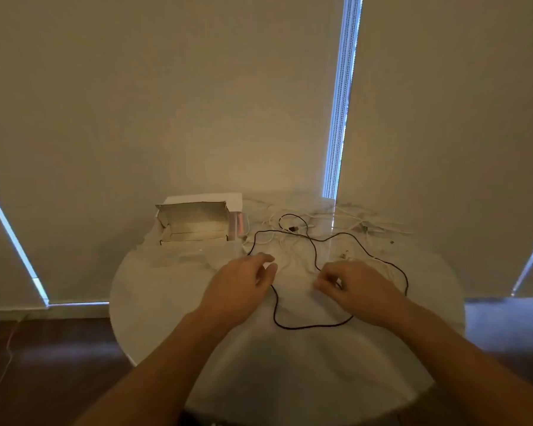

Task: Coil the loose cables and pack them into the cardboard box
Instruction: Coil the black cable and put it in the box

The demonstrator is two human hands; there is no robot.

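Cables lay strewn over a round white table point(173, 302) as a person reached in with both bare hands. A black cable point(313, 253) wound in loose loops across the middle of the tabletop, one long bend running between the two hands and curving back toward the near edge. White cables point(345, 218) sat tangled farther back and to the right, hard to separate from the pale surface. The left hand point(240, 287) hovered over the black cable with fingers lightly bent and thumb apart; whether it gripped anything could not be told. The right hand point(354, 287) had its fingertips drawn together in a pinch close to the black cable and a white strand, though which one it held, if either, could not be made out. The cardboard box point(194, 224) stood open at the table's far left, its lid flap raised, well apart from both hands. Pale roller blinds point(166, 87) hung behind the table.
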